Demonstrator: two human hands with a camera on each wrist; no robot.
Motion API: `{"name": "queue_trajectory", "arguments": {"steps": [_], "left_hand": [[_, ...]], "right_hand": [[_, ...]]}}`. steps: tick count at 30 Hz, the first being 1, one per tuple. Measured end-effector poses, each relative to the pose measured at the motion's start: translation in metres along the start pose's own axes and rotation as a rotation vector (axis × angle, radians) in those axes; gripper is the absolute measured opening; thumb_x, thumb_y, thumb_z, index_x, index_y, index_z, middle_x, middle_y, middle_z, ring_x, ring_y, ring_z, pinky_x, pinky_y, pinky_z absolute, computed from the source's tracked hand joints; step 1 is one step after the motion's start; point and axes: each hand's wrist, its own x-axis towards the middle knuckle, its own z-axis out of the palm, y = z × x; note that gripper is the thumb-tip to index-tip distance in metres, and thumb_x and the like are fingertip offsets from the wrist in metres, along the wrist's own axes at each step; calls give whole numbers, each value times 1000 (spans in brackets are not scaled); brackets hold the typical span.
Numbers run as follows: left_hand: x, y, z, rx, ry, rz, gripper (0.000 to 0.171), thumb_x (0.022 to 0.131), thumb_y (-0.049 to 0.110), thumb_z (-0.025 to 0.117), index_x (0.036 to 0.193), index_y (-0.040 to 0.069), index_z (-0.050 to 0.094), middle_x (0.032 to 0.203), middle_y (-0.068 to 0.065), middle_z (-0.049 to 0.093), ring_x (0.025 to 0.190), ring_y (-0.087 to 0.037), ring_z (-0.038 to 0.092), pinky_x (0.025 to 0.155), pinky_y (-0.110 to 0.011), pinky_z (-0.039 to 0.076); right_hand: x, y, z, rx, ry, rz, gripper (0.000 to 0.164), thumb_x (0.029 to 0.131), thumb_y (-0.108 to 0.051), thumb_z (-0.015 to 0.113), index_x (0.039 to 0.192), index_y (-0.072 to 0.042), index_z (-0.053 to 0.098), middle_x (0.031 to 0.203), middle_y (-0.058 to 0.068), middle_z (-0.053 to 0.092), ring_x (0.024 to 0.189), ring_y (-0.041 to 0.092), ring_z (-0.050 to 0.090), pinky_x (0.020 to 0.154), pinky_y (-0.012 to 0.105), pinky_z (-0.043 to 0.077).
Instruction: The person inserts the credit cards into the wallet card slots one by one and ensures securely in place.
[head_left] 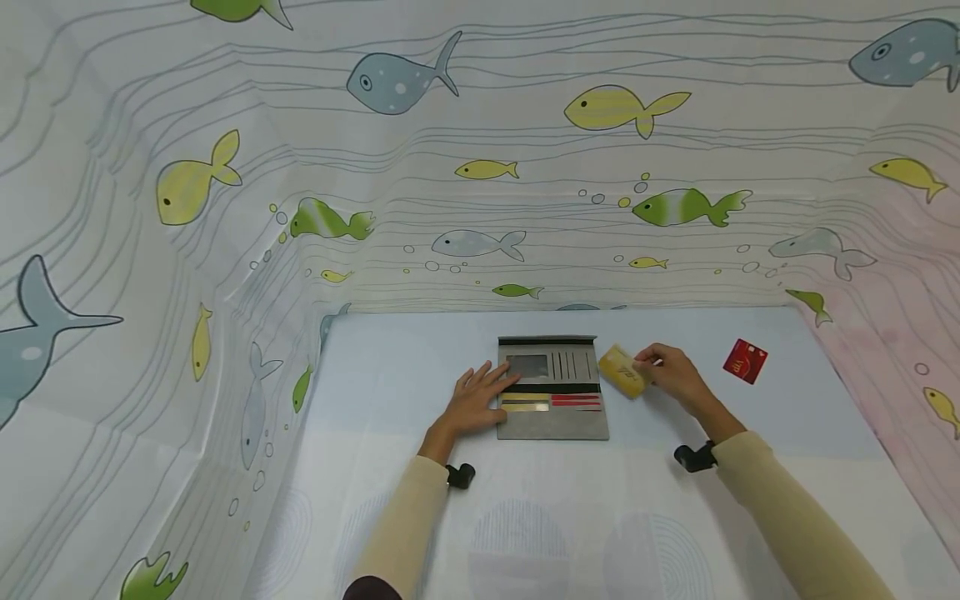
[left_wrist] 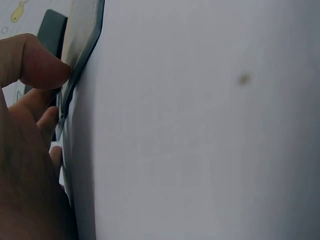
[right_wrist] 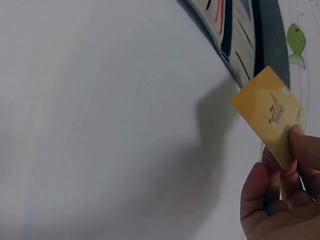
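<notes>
A grey wallet (head_left: 553,425) lies unfolded on the table, with gold and red cards showing in its lower slots and a clear window in its upper half. My left hand (head_left: 474,404) rests on its left side, fingers spread and straight, the thumb at the lower edge. In the left wrist view the thumb (left_wrist: 47,67) touches the wallet's rim (left_wrist: 87,45). My right hand (head_left: 675,375) pinches a gold card (head_left: 622,372) by its right end, just right of the wallet. The right wrist view shows that card (right_wrist: 267,107) between thumb and fingers, its printed face visible.
A red VIP card (head_left: 745,361) lies on the table to the right of my right hand. The pale table (head_left: 555,517) meets a fish-patterned sheet (head_left: 480,200) at the back and sides. Small black cameras (head_left: 696,457) are strapped to both wrists.
</notes>
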Motion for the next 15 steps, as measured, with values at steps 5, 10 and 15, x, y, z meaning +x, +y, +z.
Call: {"name": "queue_trajectory", "arguments": {"steps": [5,10,15], "left_hand": [[0,0,-1,-12,9,7,76,80,30,55,154,32,39,167,4,24,156,-29,15,123,-58,10],[0,0,-1,-19,5,9,77,79,30,55,155,32,38,167,4,23,156,-28,14,123,-57,10],[-1,0,0,-24,14,13,77,79,30,55,154,30,39,167,4,24,156,-28,14,123,-57,10]], "right_hand": [[0,-6,9,11,-26,-33,27,102,-23,56,118,-2,60,120,20,59,105,31,56,81,32,55],[-1,-14,19,21,-57,-67,25,101,-22,58,116,-2,61,119,19,61,101,29,58,79,32,55],[-4,-26,26,18,-87,-132,22,100,-20,60,112,-2,63,115,18,62,95,25,59,75,31,54]]}}
